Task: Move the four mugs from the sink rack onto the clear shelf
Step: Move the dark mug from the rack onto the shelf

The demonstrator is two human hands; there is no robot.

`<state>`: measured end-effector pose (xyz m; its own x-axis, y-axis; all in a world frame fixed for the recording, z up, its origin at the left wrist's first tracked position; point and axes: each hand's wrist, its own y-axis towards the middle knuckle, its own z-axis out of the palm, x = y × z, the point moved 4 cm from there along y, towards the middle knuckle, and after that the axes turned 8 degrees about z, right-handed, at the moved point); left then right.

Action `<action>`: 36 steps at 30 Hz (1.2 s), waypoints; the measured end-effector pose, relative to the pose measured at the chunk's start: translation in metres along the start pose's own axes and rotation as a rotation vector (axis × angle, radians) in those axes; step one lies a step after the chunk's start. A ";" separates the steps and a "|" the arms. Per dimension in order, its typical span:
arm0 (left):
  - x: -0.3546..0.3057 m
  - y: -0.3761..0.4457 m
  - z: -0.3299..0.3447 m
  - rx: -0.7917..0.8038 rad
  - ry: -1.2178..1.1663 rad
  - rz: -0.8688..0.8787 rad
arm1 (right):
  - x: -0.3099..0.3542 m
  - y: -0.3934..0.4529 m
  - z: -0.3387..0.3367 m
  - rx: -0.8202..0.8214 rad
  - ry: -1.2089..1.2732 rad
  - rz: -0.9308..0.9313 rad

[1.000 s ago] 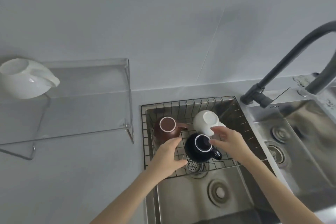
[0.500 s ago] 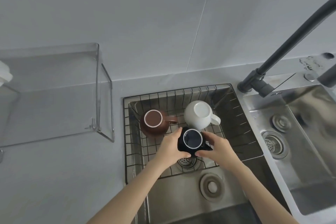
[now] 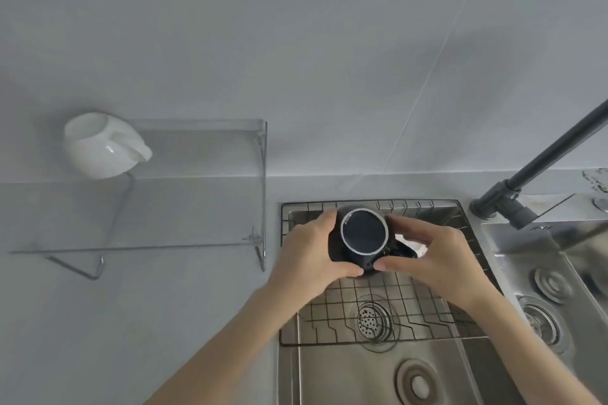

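Midway through the job, a person's left hand (image 3: 312,256) and right hand (image 3: 437,260) lift a dark mug (image 3: 362,237) between them above the wire sink rack (image 3: 388,309), the fingers of both hands curled and clamped against its sides, thumbs meeting at its near edge. The mug is held upside down, its ringed base facing the camera, and appears clear of the rack's grid. A sliver of white (image 3: 409,240) shows behind the right hand's fingers, likely another mug; what else sits in the rack is hidden by the hands, so the count left there cannot be told. Farther off to the left, the clear shelf (image 3: 197,204) on the counter carries one white mug (image 3: 98,148) at its far left corner, with open space beside it. By that showing, one mug of four is delivered, a second is in transit, and two would remain to move.
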<state>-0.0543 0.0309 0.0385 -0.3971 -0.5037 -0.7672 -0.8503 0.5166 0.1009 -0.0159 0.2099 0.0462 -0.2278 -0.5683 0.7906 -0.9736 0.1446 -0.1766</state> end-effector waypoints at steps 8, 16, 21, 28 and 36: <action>0.018 -0.052 -0.159 -0.200 -0.060 -0.078 | 0.154 0.014 0.063 0.107 0.021 -0.252; 0.100 -0.119 -0.249 -0.357 -0.036 -0.255 | 0.231 0.038 0.195 0.310 0.087 -0.315; 0.135 -0.136 -0.275 -0.421 -0.019 -0.292 | 0.251 0.052 0.245 0.350 0.116 -0.308; 0.162 -0.137 -0.280 -0.465 -0.003 -0.340 | 0.253 0.071 0.271 0.417 0.138 -0.265; 0.165 -0.140 -0.277 -0.519 0.015 -0.383 | 0.252 0.084 0.282 0.555 0.180 -0.245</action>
<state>-0.0969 -0.3164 0.0735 -0.0335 -0.5980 -0.8008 -0.9878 -0.1024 0.1178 -0.1595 -0.1499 0.0651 -0.0387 -0.3798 0.9243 -0.8707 -0.4411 -0.2177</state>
